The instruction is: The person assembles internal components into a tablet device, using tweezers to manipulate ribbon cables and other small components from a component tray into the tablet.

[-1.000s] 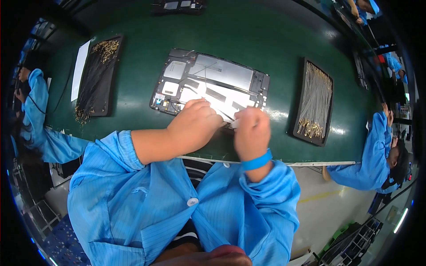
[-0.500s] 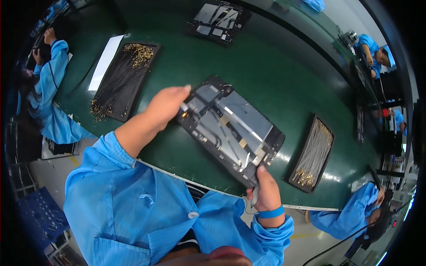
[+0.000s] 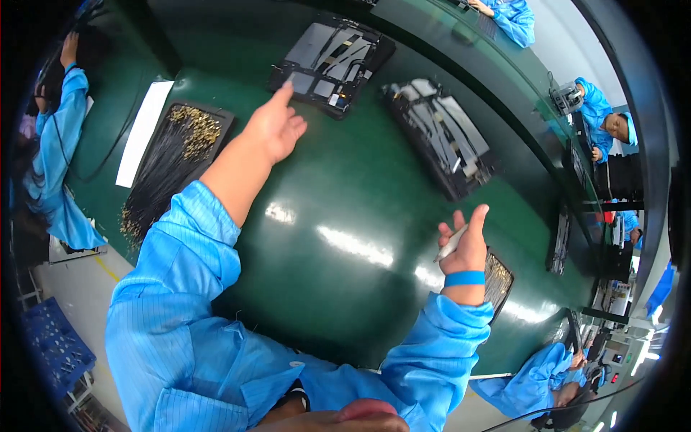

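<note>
My left hand [image 3: 273,128] is open, its index finger stretched out at the near edge of an opened black tablet [image 3: 332,68], whose grey inner plates and ribbon cables show. This tablet seems to sit on a stack. Another opened tablet [image 3: 446,133], slightly blurred, lies farther right, apart from both hands. Below its near corner is my right hand [image 3: 469,248], palm up, thumb stretched out. Its fingers curl around a small whitish tool [image 3: 452,245] with a pointed end, the kind unclear.
A black tray [image 3: 224,124] of black cables with gold-coloured ends stands left, beside a white sheet [image 3: 144,133]. Another cable tray [image 3: 498,284] is partly hidden behind my right forearm. A dark-framed glass partition [image 3: 504,93] runs along the far side. Co-workers in blue sit around.
Both hands have let go of the tablet, which is now farther away on the right. My left hand has moved up to the other tablet. The view has shifted a little.
</note>
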